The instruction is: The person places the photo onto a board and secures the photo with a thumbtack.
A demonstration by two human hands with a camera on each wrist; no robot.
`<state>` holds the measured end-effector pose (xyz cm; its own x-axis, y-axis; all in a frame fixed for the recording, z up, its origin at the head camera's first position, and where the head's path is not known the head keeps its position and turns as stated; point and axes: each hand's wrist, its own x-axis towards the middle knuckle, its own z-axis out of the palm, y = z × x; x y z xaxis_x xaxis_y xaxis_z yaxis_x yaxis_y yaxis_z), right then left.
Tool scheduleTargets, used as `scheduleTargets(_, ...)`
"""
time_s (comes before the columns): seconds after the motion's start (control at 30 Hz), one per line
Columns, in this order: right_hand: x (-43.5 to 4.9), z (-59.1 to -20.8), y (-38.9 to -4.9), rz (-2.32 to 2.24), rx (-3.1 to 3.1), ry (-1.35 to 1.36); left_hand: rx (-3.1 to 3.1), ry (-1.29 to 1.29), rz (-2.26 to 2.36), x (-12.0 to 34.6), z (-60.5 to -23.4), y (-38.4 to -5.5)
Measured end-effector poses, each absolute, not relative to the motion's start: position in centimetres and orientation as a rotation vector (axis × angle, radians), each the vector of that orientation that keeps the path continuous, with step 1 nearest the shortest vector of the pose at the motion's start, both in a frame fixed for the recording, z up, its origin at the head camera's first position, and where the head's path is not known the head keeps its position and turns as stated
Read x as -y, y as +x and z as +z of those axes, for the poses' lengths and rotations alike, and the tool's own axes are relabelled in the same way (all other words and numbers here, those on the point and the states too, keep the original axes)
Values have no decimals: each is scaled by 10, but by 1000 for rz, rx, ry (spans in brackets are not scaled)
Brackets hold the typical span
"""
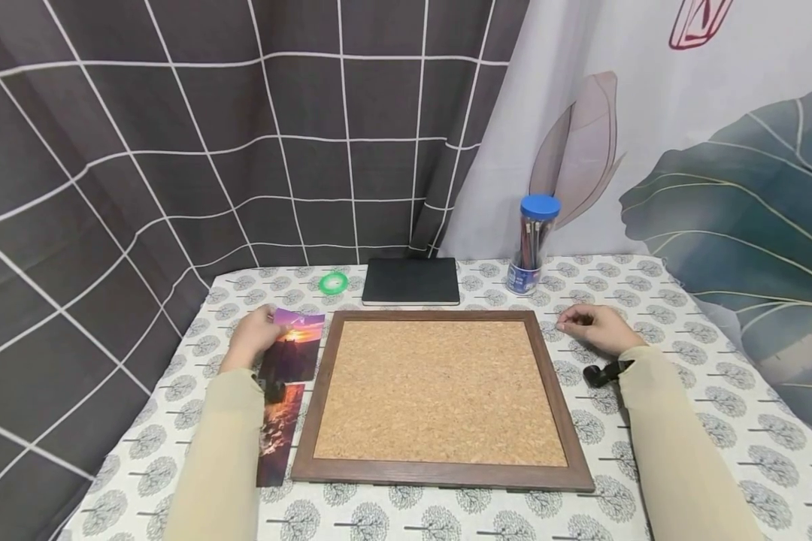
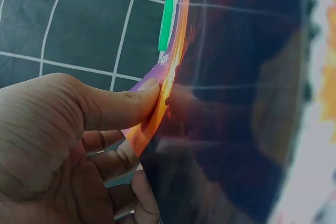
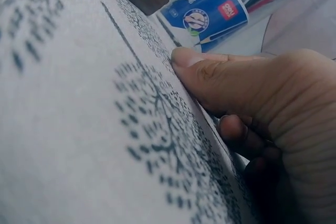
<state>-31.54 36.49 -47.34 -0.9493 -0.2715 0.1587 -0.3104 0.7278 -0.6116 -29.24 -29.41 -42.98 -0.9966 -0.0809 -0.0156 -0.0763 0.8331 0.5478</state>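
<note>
At the left of the table, my left hand (image 1: 253,334) pinches the left edge of a sunset photo (image 1: 302,353) between thumb and fingers. The left wrist view shows the glossy photo (image 2: 231,98) bending at the thumb. A second photo (image 1: 280,436), orange and dark, lies just below it, partly covered by my sleeve. Right of both photos lies a cork board (image 1: 440,391) in a brown wooden frame. Beyond the board's right side, my right hand (image 1: 598,328) rests on the tablecloth, fingers loosely curled, with nothing seen in it.
A green tape roll (image 1: 334,283) and a black notebook (image 1: 411,281) lie behind the board. To their right stands a clear pencil tub (image 1: 531,244) with a blue lid. Grid-patterned and leaf-printed curtains hang behind the tree-print tablecloth (image 1: 440,522).
</note>
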Motion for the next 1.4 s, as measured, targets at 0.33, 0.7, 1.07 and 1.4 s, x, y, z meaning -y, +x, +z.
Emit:
scheduleTargets(0.33,-359,-474,-312,1017,2796,449,3007,141,-956,295,-430,-292)
scheduleTargets(0.7,-359,-474,-310,1045,2791,386,2998,153,-1009,294,-429,-289)
scheduleTargets(1.07,-357,-472,-309,1012,2774,411,2970,167,-1055,293,-426,-291)
scheduleTargets(1.4,-358,-477,-313,844,2741,437,2952,167,-1112,292,-426,-291)
